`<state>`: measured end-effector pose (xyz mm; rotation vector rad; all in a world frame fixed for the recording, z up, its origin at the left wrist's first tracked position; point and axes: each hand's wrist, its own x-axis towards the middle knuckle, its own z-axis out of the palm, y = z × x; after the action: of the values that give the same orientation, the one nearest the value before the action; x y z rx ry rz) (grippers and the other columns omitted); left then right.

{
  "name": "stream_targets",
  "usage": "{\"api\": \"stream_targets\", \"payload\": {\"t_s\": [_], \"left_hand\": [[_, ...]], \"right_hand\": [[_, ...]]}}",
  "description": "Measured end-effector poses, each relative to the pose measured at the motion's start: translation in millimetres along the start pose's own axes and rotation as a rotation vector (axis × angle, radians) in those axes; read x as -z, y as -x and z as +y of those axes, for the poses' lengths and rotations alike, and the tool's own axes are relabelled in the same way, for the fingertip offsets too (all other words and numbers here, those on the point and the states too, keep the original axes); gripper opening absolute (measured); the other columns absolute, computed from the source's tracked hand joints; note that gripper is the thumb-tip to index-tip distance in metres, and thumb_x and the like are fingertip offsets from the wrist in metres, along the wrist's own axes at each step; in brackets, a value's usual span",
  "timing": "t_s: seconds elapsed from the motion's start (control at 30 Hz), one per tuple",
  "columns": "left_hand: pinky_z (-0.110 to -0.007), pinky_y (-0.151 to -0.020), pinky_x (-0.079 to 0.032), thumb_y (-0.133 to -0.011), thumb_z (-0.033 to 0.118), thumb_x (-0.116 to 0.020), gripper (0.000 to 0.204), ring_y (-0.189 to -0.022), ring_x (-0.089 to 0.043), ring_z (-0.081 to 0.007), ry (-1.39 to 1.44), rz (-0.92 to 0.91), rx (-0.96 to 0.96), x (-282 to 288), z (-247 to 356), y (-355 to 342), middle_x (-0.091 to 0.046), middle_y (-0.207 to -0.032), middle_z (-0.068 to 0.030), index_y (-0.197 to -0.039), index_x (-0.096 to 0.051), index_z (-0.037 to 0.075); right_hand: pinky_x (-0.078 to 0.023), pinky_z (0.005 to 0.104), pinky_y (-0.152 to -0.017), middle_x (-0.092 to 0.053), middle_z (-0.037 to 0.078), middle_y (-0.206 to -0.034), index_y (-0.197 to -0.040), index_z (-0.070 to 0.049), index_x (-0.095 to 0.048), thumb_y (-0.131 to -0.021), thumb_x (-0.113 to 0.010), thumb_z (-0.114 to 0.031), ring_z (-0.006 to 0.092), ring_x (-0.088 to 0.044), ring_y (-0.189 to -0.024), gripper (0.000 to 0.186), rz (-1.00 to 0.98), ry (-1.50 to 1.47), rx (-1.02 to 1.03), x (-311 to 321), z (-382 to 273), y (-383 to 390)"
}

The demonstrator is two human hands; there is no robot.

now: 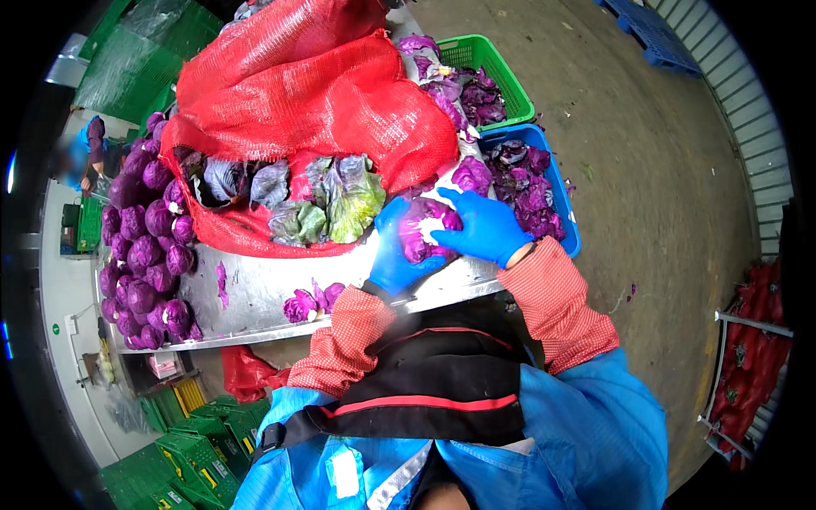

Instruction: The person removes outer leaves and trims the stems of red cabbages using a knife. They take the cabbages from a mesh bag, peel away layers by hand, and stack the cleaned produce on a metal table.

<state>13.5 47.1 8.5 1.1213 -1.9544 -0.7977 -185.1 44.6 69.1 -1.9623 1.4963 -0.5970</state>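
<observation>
A red cabbage (414, 245) with a pale cut stem end is held above the front edge of the steel table (255, 293). My left hand (393, 255), in a blue glove, wraps round its left side and underneath. From the right, my right hand (486, 228), also gloved in blue, grips the cabbage with thumb and fingers near the white stem. Whether a small tool is in the right hand I cannot tell. Just behind lies a red mesh sack (306, 110), its mouth showing cabbages with dark green outer leaves (353, 200).
Peeled red cabbages (144, 255) are piled at the table's left end. Loose purple leaves (310, 302) lie near the front edge. To the right stand a blue crate (571, 217) and a green crate (518, 93), both holding leaves. A co-worker (89, 149) is at far left.
</observation>
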Motion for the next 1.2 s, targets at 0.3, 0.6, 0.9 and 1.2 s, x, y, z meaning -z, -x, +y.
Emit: {"api": "stream_targets", "payload": {"t_s": [0.3, 0.6, 0.9, 1.2], "left_hand": [[-0.043, -0.101, -0.032, -0.053, 0.036, -0.085, 0.095, -0.12, -0.037, -0.0335, -0.093, -0.056, -0.089, -12.0, 12.0, -7.9, -0.036, -0.129, -0.0175, -0.129, -0.036, 0.007], [-0.037, -0.102, -0.032, -0.054, 0.036, -0.085, 0.101, -0.119, -0.039, -0.025, 0.091, 0.002, -0.048, -11.8, 2.4, -1.3, -0.035, -0.129, -0.0119, -0.132, -0.029, 0.005], [-0.038, -0.101, -0.033, -0.055, 0.031, -0.085, 0.102, -0.118, -0.039, -0.0258, 0.104, 0.139, 0.096, -19.0, -16.7, 11.5, -0.035, -0.129, -0.013, -0.134, -0.027, 0.004], [-0.037, -0.101, -0.035, -0.059, 0.022, -0.084, 0.095, -0.118, -0.04, -0.0243, 0.195, 0.124, 0.18, -17.1, -34.2, 13.0, -0.037, -0.13, -0.0115, -0.134, -0.028, 0.008]], "right_hand": [[-0.05, 0.0423, -0.066, -0.063, 0.018, -0.088, -0.116, -0.01, -0.053, -0.071, -0.064, -0.035, 0.0344, -0.063, -0.078, 0.053, -0.13, 0.074, -0.089, 10.4, 28.1, -2.8], [-0.05, 0.0402, -0.069, -0.062, 0.022, -0.082, -0.113, -0.002, -0.051, -0.073, -0.063, -0.034, 0.0352, -0.063, -0.075, 0.053, 0.102, -0.396, -0.394, -21.6, 81.5, -1.3], [-0.047, 0.0438, -0.079, -0.059, 0.029, -0.101, -0.135, -0.007, -0.032, -0.074, -0.06, -0.06, 0.0415, -0.058, -0.095, 0.086, -0.008, -0.188, -0.397, -18.7, 5.0, 11.3], [-0.049, 0.0413, -0.068, -0.061, 0.021, -0.097, -0.122, -0.013, -0.046, -0.078, -0.063, -0.022, 0.0384, -0.061, -0.08, 0.048, 0.218, -0.353, -0.487, -39.9, 56.1, 46.1]]}}
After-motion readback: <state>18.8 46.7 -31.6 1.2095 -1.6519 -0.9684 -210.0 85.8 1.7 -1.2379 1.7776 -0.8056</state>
